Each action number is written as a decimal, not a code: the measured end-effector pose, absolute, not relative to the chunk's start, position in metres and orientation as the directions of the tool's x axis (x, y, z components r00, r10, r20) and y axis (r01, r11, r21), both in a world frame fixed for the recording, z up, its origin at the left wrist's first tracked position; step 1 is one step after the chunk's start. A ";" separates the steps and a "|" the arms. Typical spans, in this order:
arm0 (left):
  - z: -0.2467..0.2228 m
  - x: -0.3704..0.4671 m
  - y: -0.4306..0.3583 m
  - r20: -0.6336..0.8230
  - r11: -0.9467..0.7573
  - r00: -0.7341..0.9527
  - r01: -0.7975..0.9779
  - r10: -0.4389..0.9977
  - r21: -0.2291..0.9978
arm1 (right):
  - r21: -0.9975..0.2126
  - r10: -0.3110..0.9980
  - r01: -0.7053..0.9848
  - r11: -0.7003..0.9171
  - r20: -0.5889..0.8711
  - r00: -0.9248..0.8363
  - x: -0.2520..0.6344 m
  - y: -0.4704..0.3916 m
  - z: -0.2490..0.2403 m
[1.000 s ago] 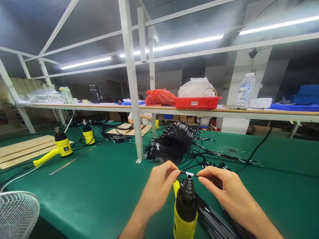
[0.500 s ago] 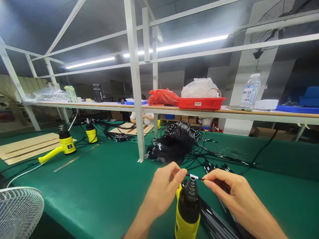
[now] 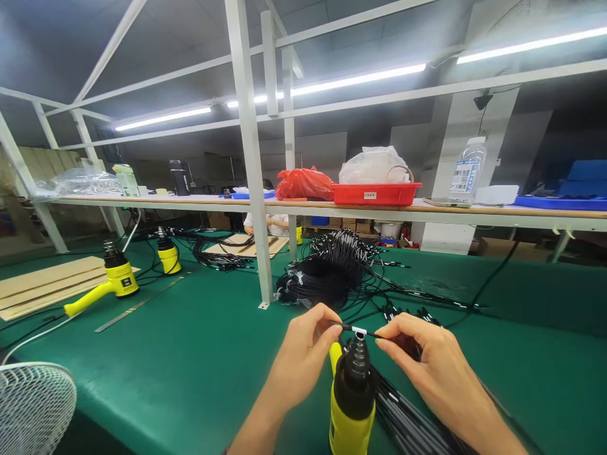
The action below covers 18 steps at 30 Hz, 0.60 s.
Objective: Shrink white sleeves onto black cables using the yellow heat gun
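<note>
A thin black cable with a white label (image 3: pixel 359 330) is stretched level just above the nozzle of an upright yellow and black heat gun (image 3: pixel 353 395). My left hand (image 3: pixel 303 354) pinches the cable left of the label, thumb and forefinger together. On the other side, my right hand (image 3: pixel 427 360) pinches it between thumb and fingertips. Behind and below my right hand lies a bundle of black cables (image 3: pixel 403 411), partly covered by the hand and the heat gun.
A white post (image 3: pixel 253 170) and a pile of black cables (image 3: pixel 322 278) stand beyond my hands. Two more yellow heat guns (image 3: pixel 121 278) (image 3: pixel 168 253), a metal ruler (image 3: pixel 137 306) and a white fan guard (image 3: pixel 35 404) are leftward. A shelf (image 3: pixel 303 207) holds a red tray (image 3: pixel 377 194).
The whole view has shifted, so most things appear slightly farther left. Both hands still hold the cable above the nozzle, and its label now looks more level.
</note>
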<state>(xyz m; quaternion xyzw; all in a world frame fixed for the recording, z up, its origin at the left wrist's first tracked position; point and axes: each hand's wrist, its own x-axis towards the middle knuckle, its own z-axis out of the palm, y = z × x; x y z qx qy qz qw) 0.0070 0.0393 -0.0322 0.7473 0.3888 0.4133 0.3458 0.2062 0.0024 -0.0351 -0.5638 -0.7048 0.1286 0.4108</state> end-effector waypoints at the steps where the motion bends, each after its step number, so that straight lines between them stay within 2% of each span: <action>1: -0.032 0.007 0.040 0.354 -0.464 0.354 0.301 0.866 0.833 | -0.646 0.904 0.689 0.328 0.426 -0.031 0.206 0.002 -0.035; 8: -0.037 0.009 0.042 0.316 -0.436 0.322 0.436 0.892 0.787 | -0.631 0.915 0.700 0.335 0.394 -0.083 0.206 -0.003 -0.033; 15: -0.033 0.009 0.038 0.382 -0.491 0.342 0.336 0.859 0.804 | -0.671 0.913 0.669 0.320 0.407 -0.027 0.209 0.001 -0.040; 18: -0.034 0.010 0.040 0.387 -0.500 0.351 0.334 0.853 0.799 | -0.684 0.930 0.664 0.300 0.364 -0.045 0.211 0.002 -0.040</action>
